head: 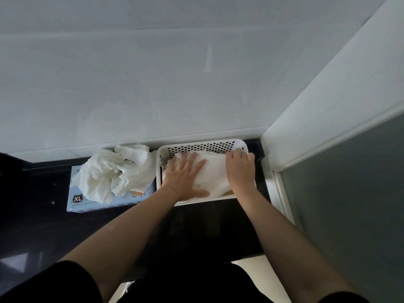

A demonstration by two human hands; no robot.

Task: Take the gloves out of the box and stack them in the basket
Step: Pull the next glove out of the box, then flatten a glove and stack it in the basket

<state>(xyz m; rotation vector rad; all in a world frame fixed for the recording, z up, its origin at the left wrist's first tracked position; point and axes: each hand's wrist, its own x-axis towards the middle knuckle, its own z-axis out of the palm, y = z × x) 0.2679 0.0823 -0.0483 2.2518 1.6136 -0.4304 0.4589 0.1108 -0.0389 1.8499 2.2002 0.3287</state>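
Note:
A white perforated basket (203,147) stands on the dark counter against the wall. White gloves (215,173) lie flat inside it. My left hand (184,174) presses on them with straight, spread fingers. My right hand (240,169) lies on their right side, its fingers bent down near the basket's far right corner; what the fingertips touch is hidden. Left of the basket sits a light blue glove box (76,199) marked XL. A crumpled bunch of white gloves (115,169) bulges out of its top.
The dark counter (196,228) runs from the wall to its front edge near my body. A white tiled wall (175,84) rises behind. A white panel and grey door (341,171) close off the right side beside the basket.

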